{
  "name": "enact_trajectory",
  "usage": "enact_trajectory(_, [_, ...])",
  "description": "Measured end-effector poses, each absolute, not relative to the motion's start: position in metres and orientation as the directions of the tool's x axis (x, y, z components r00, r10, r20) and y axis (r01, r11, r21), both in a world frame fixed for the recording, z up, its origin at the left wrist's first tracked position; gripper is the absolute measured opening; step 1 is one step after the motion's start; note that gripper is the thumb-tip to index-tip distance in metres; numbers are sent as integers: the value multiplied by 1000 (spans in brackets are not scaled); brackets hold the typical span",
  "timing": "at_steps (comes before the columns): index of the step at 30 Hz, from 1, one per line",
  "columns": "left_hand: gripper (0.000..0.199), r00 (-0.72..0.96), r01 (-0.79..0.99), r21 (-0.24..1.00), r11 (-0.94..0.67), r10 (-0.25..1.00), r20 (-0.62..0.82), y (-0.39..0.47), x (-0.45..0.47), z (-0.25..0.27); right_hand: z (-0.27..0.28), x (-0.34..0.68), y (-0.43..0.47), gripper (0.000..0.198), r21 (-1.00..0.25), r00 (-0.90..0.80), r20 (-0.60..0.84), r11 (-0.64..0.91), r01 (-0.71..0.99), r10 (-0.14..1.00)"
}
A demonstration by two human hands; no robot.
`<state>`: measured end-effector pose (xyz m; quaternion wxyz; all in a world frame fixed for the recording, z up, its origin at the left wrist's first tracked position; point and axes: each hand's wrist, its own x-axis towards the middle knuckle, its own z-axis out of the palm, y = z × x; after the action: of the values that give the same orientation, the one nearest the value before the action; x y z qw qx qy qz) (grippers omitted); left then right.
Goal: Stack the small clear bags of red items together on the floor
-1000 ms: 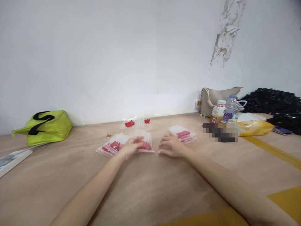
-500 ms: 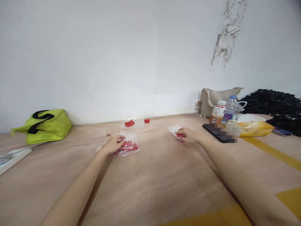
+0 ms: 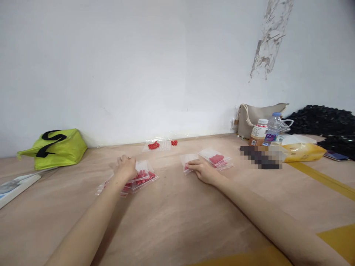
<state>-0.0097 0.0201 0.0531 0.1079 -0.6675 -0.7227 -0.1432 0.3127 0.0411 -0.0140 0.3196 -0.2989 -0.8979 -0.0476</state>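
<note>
Mid-table, your left hand (image 3: pixel 126 168) presses flat on a fanned stack of bags (image 3: pixel 140 178) holding red pieces. Your right hand (image 3: pixel 202 170) pinches a single bag (image 3: pixel 187 162); slide it flat toward the stack.

The wooden desk (image 3: pixel 177 221) lies bare on the near side of the pile of bagged red pieces (image 3: pixel 140 178), and a hand could sweep there freely. Beyond that pile, loose red pieces on a clear bag (image 3: pixel 155 145) sit close to the wall. Right of the pile, past a bare gap, lie a single small bag (image 3: pixel 186 162) and a second stack of bags (image 3: pixel 217 159). Farther right, two bottles (image 3: pixel 263 132), a beige bag (image 3: pixel 255 114) and a yellow packet (image 3: pixel 301 151) crowd the desk. Far left of the pile stands a green bag (image 3: pixel 54 147).
</note>
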Motion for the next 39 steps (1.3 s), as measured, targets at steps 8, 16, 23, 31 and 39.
enact_trajectory(8, [29,539,715,103,-691,640,547,-2,85,1,-23,303,30,42,-159,-510,653,759,631,560])
enact_trajectory(16, [28,514,683,128,-719,598,615,7,89,-14,-26,311,37,24,-184,-542,623,779,599,564])
enact_trajectory(23, [21,643,638,-107,-763,451,619,14,86,-20,-32,299,36,27,-184,-549,653,813,553,521])
enact_trajectory(31, [21,758,569,-367,-736,297,581,17,77,-15,-24,313,31,18,203,-642,684,755,624,347])
enact_trajectory(39, [20,748,591,-382,-710,307,589,15,75,-12,-18,312,26,15,158,-619,686,752,640,383])
